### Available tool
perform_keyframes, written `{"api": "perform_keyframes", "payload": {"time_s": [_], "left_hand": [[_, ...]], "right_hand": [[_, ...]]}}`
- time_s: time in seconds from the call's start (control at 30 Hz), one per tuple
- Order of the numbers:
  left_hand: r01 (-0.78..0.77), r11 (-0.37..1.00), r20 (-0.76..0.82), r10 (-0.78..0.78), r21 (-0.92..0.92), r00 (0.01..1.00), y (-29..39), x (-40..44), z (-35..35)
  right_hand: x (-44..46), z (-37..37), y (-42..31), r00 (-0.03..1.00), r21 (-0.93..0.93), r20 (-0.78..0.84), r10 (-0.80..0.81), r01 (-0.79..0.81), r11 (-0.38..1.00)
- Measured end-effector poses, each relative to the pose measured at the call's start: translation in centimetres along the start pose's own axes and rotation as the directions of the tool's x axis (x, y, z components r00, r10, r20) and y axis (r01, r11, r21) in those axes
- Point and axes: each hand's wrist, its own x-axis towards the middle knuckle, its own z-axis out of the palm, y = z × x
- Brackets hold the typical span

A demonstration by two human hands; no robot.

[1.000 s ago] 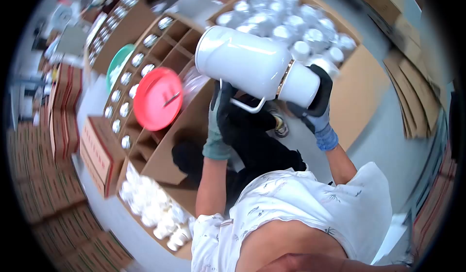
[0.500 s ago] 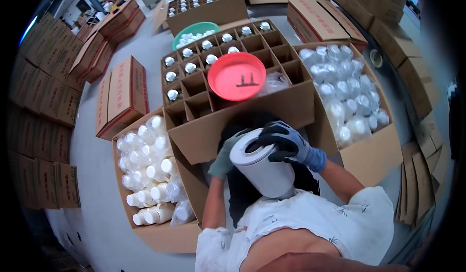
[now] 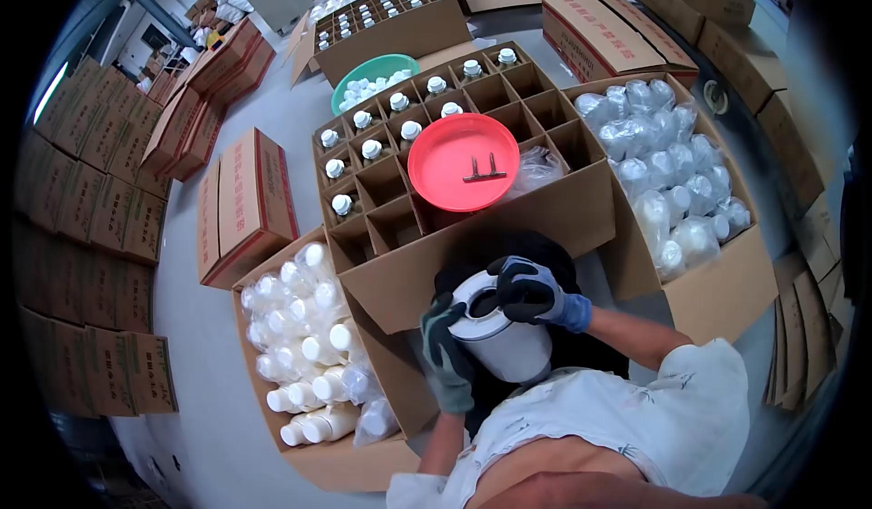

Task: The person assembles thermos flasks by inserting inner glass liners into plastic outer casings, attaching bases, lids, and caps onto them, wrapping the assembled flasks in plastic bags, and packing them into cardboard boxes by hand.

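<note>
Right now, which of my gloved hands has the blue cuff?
Your right hand, at the rim of the white container, has the blue cuff; your left hand has a grey-green one.

White canister point(image 3: 525, 353): gloved left hand point(image 3: 447, 353) at its eight o'clock, right hand point(image 3: 531, 293) at two; red plate point(image 3: 445, 168) beyond, twelve.

Container point(image 3: 516, 350), white; left hand point(image 3: 449, 350), gloved in grey-green and black; right hand point(image 3: 536, 291), in blue and black — tray point(image 3: 442, 162), red; basin point(image 3: 341, 89), green; carton point(image 3: 243, 202), brown with red lettering; shirt point(image 3: 604, 423), white with dark motifs.
</note>
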Motion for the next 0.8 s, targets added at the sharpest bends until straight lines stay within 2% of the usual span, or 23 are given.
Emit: {"api": "perform_keyframes", "payload": {"time_s": [0.07,0.13,0.2,0.27,0.3,0.33,0.37,0.4,0.47,0.5,0.53,0.57,0.63,0.67,0.73,0.77,0.8], "left_hand": [[-0.012,0.999,0.072,0.009,0.038,0.997,0.2,-0.1,0.0],[0.083,0.98,0.095,-0.066,-0.182,0.993,-1.9,1.3,1.1],[0.214,0.9,0.13,-0.177,-0.38,0.976,-1.5,3.5,2.4],[0.137,0.942,0.209,-0.074,-0.306,0.975,-1.4,4.9,2.3],[0.093,0.957,0.247,-0.024,-0.273,0.969,-1.3,5.1,2.2],[0.182,0.935,0.268,-0.099,-0.303,0.958,-1.4,4.5,1.8],[0.164,0.932,0.254,-0.081,-0.325,0.964,-1.0,3.9,1.3],[0.144,0.926,0.24,-0.06,-0.348,0.969,-0.3,3.3,0.8],[0.104,0.919,0.199,-0.028,-0.38,0.98,0.0,3.3,0.6],[0.194,0.893,0.192,-0.124,-0.406,0.974,0.0,3.5,1.6],[0.278,0.858,0.186,-0.217,-0.431,0.958,-0.3,3.9,2.9],[0.358,0.818,0.185,-0.307,-0.45,0.934,-0.8,4.2,3.7],[0.421,0.636,0.352,-0.241,-0.646,0.904,-2.1,5.0,3.9],[0.442,0.648,0.411,-0.211,-0.62,0.887,-2.3,5.6,3.6],[0.384,0.773,0.404,-0.182,-0.504,0.896,-3.0,5.0,3.0],[0.185,0.9,0.28,-0.074,-0.395,0.957,-2.9,3.5,2.8],[0.09,0.956,0.242,-0.021,-0.28,0.97,-0.5,3.0,2.0]], "right_hand": [[-1.1,-0.5,1.0,0.989,0.016,-0.002,0.145,-0.145,0.989],[-1.3,-1.3,0.4,0.942,-0.006,-0.032,0.334,-0.334,0.943],[0.6,-2.2,-1.7,0.946,-0.195,0.013,0.324,-0.315,0.929],[2.1,-1.5,-3.7,0.958,-0.315,0.04,0.282,-0.256,0.914],[1.7,-1.5,-3.2,0.971,-0.249,0.07,0.227,-0.203,0.947],[1.1,-1.5,-2.0,0.982,-0.18,0.095,0.163,-0.144,0.973],[0.7,-2.1,-1.0,0.989,-0.111,0.115,0.09,-0.077,0.991],[0.6,-3.5,-0.9,0.98,0.025,0.158,0.123,-0.129,0.991],[1.5,-5.6,-2.3,0.937,0.042,0.13,0.323,-0.331,0.943],[1.5,-6.3,-2.9,0.896,0.047,0.127,0.426,-0.434,0.9],[1.7,-5.1,-3.1,0.915,-0.01,0.076,0.396,-0.397,0.918],[2.1,-3.3,-3.6,0.965,-0.147,0.064,0.254,-0.242,0.959],[3.3,-1.4,-5.5,0.926,-0.304,0.021,0.377,-0.353,0.885],[3.3,-1.5,-5.0,0.921,-0.265,0.04,0.387,-0.363,0.893],[1.7,-1.7,-2.9,0.903,-0.177,0.081,0.422,-0.404,0.897],[0.2,-1.9,-0.9,0.925,-0.033,0.101,0.366,-0.365,0.93],[-0.8,-2.6,1.3,0.945,0.11,0.114,0.307,-0.319,0.941]]}}
